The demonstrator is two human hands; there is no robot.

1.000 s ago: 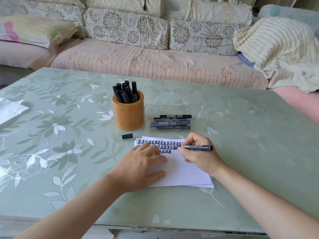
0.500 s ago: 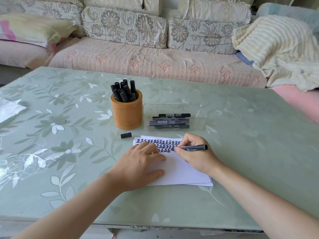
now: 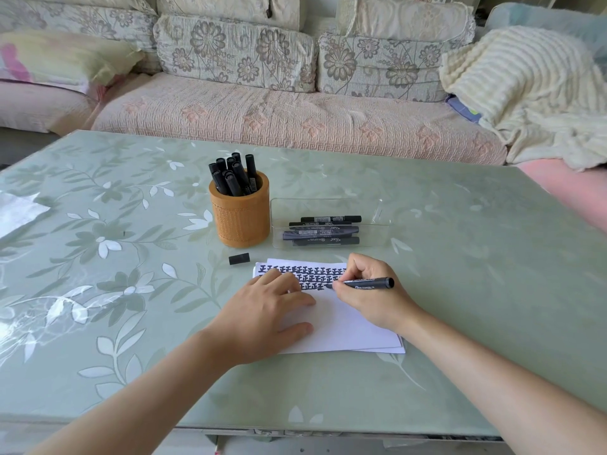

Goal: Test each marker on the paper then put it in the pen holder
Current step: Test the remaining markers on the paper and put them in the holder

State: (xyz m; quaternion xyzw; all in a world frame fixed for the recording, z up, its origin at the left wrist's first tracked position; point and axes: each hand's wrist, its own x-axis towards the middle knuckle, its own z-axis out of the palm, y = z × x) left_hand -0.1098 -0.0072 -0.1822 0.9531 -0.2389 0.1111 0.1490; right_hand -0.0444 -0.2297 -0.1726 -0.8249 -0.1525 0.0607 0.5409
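Slim black plastic marker (image 3: 368, 283), light, rigid, slick-barrelled: your right hand (image 3: 371, 290) pinches it near the tip on the white paper sheet (image 3: 345, 326), your left hand (image 3: 262, 310) flat, grasping nothing; hold low.

Your paper (image 3: 341, 326) carries three rows of the hand-drawn character 正 in black ink, repeated across its top edge. The markers in the clear tray (image 3: 377, 208) and the marker (image 3: 368, 283) in your right hand (image 3: 371, 297) bear white print too small to read.
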